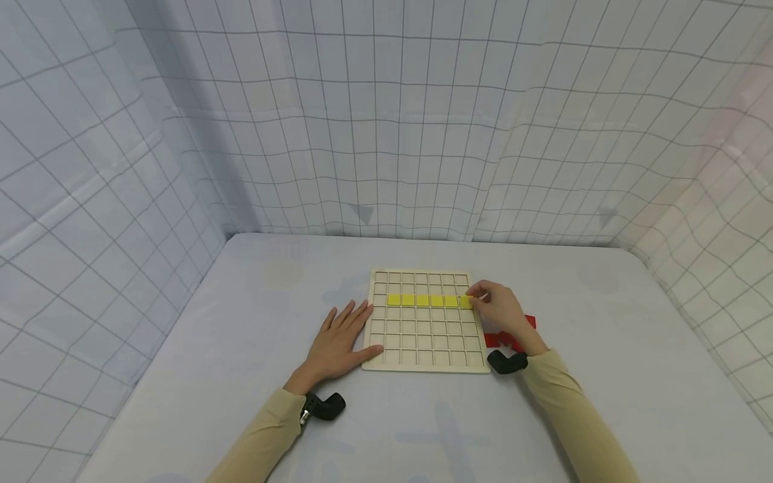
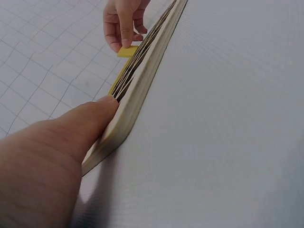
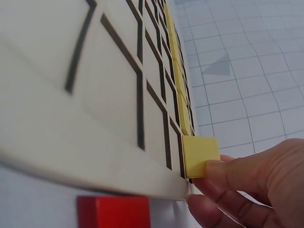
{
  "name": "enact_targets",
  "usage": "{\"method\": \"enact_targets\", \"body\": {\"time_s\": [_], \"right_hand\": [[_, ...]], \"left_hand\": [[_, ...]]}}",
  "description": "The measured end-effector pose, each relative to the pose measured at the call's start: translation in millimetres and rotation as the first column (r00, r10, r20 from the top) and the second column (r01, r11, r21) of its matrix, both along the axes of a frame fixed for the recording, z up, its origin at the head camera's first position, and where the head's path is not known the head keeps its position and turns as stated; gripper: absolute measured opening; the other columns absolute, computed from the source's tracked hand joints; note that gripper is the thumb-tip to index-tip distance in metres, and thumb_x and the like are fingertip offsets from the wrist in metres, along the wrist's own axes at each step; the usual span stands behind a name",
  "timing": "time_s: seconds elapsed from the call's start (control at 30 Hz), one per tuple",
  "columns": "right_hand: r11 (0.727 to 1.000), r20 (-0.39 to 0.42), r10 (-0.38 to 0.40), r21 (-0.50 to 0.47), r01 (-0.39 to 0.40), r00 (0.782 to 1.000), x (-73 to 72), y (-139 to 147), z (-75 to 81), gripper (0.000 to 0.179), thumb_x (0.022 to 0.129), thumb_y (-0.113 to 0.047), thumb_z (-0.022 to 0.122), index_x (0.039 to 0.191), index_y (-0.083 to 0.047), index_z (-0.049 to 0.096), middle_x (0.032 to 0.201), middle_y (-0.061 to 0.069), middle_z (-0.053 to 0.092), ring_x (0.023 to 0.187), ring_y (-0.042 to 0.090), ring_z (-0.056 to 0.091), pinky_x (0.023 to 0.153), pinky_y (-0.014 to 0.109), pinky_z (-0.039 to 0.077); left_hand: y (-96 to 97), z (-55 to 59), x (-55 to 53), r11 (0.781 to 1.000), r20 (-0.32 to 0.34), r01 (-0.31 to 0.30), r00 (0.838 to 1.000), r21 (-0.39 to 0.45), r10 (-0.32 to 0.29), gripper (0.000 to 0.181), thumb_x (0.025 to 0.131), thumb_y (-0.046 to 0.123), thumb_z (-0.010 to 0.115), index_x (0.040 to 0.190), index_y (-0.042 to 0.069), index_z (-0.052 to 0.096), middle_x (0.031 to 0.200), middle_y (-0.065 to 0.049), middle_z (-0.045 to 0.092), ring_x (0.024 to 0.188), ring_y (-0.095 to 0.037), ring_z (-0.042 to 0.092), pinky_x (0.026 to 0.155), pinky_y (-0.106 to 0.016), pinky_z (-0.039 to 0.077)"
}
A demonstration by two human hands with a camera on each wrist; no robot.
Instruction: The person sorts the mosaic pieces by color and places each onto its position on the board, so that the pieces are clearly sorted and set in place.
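A pale wooden grid board (image 1: 425, 341) lies flat on the table, a row of yellow square tiles (image 1: 423, 300) set across its upper part. At the right end of that row my right hand (image 1: 500, 308) pinches one yellow tile (image 3: 199, 154) between thumb and fingers. The right wrist view shows this tile tilted up at the board's edge. Fingers spread and straight, my left hand (image 1: 338, 345) rests at the board's left edge. Its thumb (image 2: 92, 118) lies on the board's rim in the left wrist view.
Several red tiles (image 1: 492, 340) lie right of the board, partly hidden under my right hand and wrist. One red tile (image 3: 114, 211) shows close to the board's edge. The white table (image 1: 392, 429) extends around the board, with grid-patterned curtains (image 1: 423, 134) behind and at both sides.
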State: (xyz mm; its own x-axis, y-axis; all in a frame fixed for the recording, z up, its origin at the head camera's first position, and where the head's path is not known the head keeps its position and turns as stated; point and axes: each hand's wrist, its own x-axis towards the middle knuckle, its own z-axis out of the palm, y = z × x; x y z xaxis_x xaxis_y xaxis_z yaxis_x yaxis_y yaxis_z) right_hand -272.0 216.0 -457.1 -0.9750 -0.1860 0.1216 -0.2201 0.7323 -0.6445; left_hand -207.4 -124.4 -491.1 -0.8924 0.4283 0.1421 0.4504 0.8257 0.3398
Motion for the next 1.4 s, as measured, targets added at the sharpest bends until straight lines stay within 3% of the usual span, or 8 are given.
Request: {"method": "enact_targets", "body": {"time_s": [1.07, 1.4], "right_hand": [[0.995, 0.031, -0.050, 0.091, 0.047, 0.998, -1.8, -4.6, 0.4, 0.014, 0.088, -0.013, 0.066, 0.099, -0.006, 0.071, 0.095, 0.009, 0.063, 0.079, 0.022, 0.060, 0.063, 0.033, 0.048], [0.997, -0.010, -0.024, 0.076, 0.025, 1.000, 0.2, -5.4, 1.9, 0.011, 0.087, -0.012, 0.066, 0.094, -0.005, 0.072, 0.090, 0.008, 0.063, 0.075, 0.022, 0.061, 0.059, 0.032, 0.048]], "left_hand": [[-0.2, -1.3, -0.4, 1.000, 0.006, -0.005, 1.000, -0.012, 0.005, 0.086, 0.088, 0.062, 0.049, 0.152, 0.012, 0.022, 0.156, -0.003, 0.020, 0.143, -0.023, 0.008, 0.113, -0.047, -0.001], [0.3, -1.8, -0.8, 1.000, 0.006, -0.006, 1.000, -0.013, 0.006, 0.086, 0.088, 0.063, 0.049, 0.152, 0.012, 0.023, 0.156, -0.003, 0.020, 0.143, -0.023, 0.009, 0.113, -0.047, -0.001]]}}
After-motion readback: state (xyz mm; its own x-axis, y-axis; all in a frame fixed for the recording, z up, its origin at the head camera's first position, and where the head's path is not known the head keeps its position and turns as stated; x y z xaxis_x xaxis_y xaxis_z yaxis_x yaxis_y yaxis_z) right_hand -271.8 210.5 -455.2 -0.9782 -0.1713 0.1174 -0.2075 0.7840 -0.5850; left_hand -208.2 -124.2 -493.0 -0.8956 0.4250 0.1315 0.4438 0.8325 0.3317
